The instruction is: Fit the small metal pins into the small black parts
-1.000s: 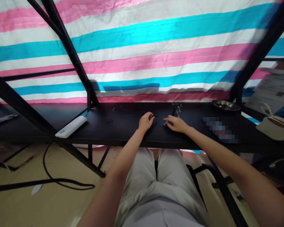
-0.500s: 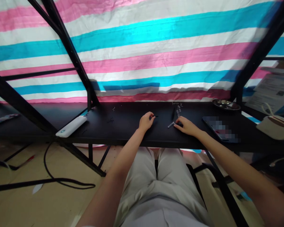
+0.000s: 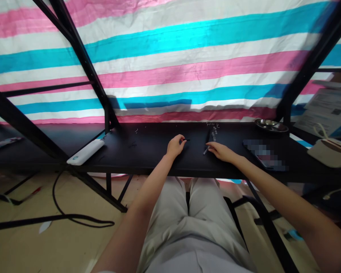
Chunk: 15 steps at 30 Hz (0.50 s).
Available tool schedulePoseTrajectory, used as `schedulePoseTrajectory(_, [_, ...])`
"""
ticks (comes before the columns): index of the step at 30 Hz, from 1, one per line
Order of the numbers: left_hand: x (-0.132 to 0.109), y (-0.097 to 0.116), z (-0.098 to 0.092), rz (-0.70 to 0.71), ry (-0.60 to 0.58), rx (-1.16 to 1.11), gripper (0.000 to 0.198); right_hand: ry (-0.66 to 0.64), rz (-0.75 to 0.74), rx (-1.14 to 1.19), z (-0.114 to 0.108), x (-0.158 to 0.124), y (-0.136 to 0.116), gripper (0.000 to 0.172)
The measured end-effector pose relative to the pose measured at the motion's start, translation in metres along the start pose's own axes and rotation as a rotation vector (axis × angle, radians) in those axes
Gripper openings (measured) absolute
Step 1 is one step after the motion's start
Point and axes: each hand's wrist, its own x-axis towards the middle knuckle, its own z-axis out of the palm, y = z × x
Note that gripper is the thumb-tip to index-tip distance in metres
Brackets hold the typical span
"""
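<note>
My left hand [image 3: 176, 146] is closed in a pinch above the black tabletop [image 3: 153, 155]. A short, thin black stick [image 3: 188, 140] pokes out from between its fingertips. My right hand [image 3: 220, 151] rests low over the table to the right, fingers pinched at the upper end of a slim, pale grey tube [image 3: 206, 151]. Part of that tube is hidden by the fingers. Just beyond this hand, a line of small clear pieces [image 3: 214, 132] runs toward the back, with a thin dark rod [image 3: 208, 133] beside it. They are too small to name exactly.
A phone [image 3: 263, 156] lies to the right, with a shiny metal dish [image 3: 271, 125] behind it. On the left is a white oblong device [image 3: 85, 152]. Black metal posts [image 3: 85, 60] frame the table, and a striped sheet [image 3: 187, 72] hangs behind. A beige case [image 3: 331, 152] sits far right.
My right hand has shifted slightly left, and the grey tube has turned so it points more toward me. My left hand has stayed in place with the black stick.
</note>
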Motion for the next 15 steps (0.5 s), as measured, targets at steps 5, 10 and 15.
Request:
schedulePoseTrajectory(5, [0.001,-0.002,0.001,0.007,0.007,-0.030,0.011,-0.059,0.019,-0.030,0.001,0.014,-0.001,0.014])
schedulePoseTrajectory(10, [0.002,-0.003,0.002,-0.004,-0.022,-0.087,0.011,-0.019,0.098,-0.041,0.004,0.029,-0.025,0.014])
schedulePoseTrajectory(15, [0.002,-0.001,0.001,-0.016,-0.011,-0.147,0.010,-0.005,0.137,-0.098,0.010,0.041,-0.038,0.013])
